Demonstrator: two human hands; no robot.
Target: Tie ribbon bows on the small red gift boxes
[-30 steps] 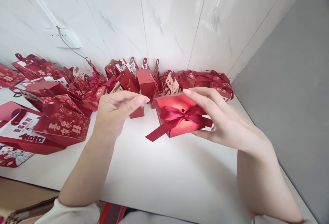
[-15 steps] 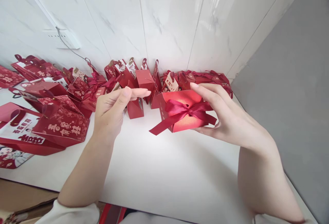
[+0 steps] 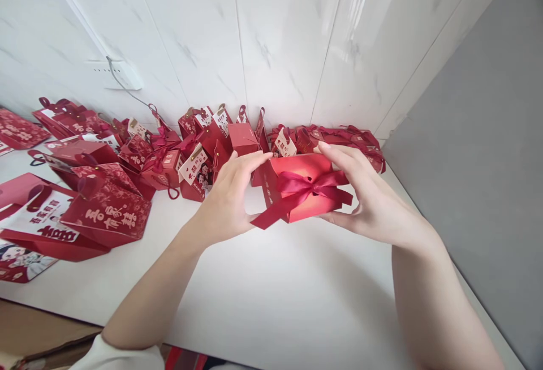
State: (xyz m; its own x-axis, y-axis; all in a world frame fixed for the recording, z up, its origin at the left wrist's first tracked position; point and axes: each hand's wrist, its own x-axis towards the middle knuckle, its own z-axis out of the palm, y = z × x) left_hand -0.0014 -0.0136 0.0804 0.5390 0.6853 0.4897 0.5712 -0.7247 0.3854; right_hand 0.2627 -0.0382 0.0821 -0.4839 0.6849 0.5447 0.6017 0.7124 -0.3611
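A small red gift box with a dark red ribbon bow on its near face is held up above the white table. My right hand grips it from the right, fingers along the top edge and thumb underneath. On the left side, my left hand curves round the box, fingertips at its upper left corner and thumb by the hanging ribbon tail. The fingers of both hands are bent round the box. The left thumb's contact is partly hidden by the ribbon.
Several red gift boxes with ribbons and tags stand along the tiled wall. Larger red gift bags are at the left of the white table. A grey panel borders the right. A socket with a cable is on the wall.
My left hand has moved right, from beside the gift box to its left side, and closed round it. My right hand keeps its hold. The view has tilted up slightly.
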